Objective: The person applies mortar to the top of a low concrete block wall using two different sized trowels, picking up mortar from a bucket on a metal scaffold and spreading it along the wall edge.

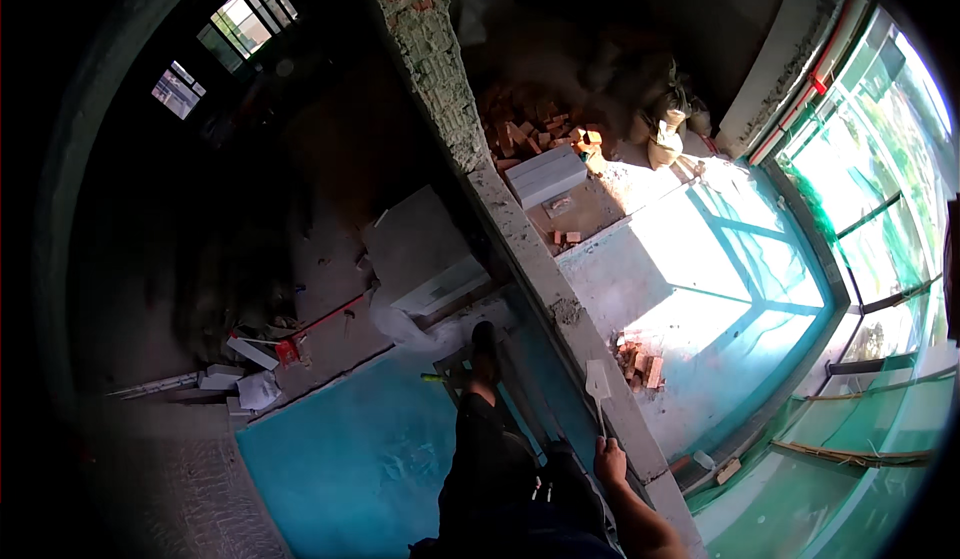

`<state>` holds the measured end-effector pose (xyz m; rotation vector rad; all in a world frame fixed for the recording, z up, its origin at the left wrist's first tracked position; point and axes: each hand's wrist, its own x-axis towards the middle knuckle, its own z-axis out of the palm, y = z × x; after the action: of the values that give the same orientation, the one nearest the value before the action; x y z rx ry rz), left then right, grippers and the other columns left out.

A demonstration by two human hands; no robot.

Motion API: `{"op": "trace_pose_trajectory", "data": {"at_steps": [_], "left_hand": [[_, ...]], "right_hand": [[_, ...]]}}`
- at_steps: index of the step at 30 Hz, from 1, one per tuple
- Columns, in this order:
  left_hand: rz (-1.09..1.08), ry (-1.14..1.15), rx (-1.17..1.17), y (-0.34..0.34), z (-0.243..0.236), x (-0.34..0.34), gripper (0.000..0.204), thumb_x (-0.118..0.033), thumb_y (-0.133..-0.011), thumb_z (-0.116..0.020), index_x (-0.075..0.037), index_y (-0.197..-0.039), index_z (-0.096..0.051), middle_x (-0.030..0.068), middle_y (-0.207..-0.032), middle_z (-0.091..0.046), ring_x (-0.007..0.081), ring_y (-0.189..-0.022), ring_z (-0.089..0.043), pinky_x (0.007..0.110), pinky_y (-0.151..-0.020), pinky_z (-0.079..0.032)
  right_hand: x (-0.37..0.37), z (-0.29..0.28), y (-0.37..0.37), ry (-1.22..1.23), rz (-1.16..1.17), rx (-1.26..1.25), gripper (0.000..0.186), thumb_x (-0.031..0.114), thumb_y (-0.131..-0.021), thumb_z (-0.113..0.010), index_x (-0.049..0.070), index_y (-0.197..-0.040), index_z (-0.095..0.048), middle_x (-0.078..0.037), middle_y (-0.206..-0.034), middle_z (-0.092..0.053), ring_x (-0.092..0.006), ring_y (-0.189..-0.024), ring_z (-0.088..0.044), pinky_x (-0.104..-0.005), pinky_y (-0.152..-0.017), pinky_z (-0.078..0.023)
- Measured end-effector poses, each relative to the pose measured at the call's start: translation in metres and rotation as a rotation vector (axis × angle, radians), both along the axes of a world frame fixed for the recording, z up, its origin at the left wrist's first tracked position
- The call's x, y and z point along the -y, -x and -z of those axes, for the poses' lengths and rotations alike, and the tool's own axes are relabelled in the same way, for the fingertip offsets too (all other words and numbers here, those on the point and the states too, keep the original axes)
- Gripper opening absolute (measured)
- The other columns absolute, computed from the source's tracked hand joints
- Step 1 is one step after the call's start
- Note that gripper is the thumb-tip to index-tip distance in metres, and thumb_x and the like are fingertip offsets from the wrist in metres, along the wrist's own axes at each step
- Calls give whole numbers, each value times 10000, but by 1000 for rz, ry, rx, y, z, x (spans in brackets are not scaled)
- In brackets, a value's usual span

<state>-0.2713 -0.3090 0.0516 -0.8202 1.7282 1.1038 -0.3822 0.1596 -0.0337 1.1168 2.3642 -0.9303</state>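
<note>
My right hand is closed round the handle of a trowel, whose pale, flat blade points away from me. The blade is over the grey top of a narrow wall, but I cannot tell whether it touches. A small lump of mortar sits farther along that wall top. Just right of the wall, on the floor, lies a small heap of broken red bricks. My left hand is out of view.
Left of the wall are a blue-coated floor and a large grey block stack. Beyond it stand a white block, a brick pile and filled sacks. Green netting and windows line the right. My shoe rests ahead.
</note>
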Motion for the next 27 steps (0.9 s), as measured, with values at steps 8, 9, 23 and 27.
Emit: {"op": "trace_pose_trajectory", "data": {"at_steps": [8, 9, 23, 27], "left_hand": [[-71, -5, 94, 148, 40, 32, 242, -222, -948, -536, -48, -1116, -548, 76, -943, -617, 209, -820, -610, 357, -693, -490], [-97, -12, 95, 169, 43, 41, 274, -227, -950, -539, -43, -1153, -556, 78, -969, -628, 215, -841, -617, 358, -707, -495], [-171, 203, 11, 257, 32, 78, 266, -221, -912, -581, -24, -1088, -616, 71, -921, -657, 166, -783, -611, 308, -670, -483], [-396, 147, 43, 216, 45, 80, 289, -230, -913, -578, -19, -1106, -617, 87, -951, -660, 172, -807, -615, 315, -684, -486]], "right_hand": [[25, 11, 184, -12, -143, -21, 369, 373, -959, -433, 15, -905, -503, -287, -840, -609, -475, -825, -575, -538, -713, -440], [28, 21, 211, -4, -158, 6, 372, 375, -960, -431, 14, -907, -500, -287, -836, -607, -475, -829, -574, -534, -715, -442], [75, 36, 617, -24, -87, -295, 471, 435, -961, -401, 1, -881, -567, -298, -870, -608, -486, -900, -564, -530, -743, -444], [86, 24, 563, -82, -168, -248, 418, 440, -943, -438, 39, -893, -543, -269, -802, -624, -469, -820, -592, -550, -699, -449]]}}
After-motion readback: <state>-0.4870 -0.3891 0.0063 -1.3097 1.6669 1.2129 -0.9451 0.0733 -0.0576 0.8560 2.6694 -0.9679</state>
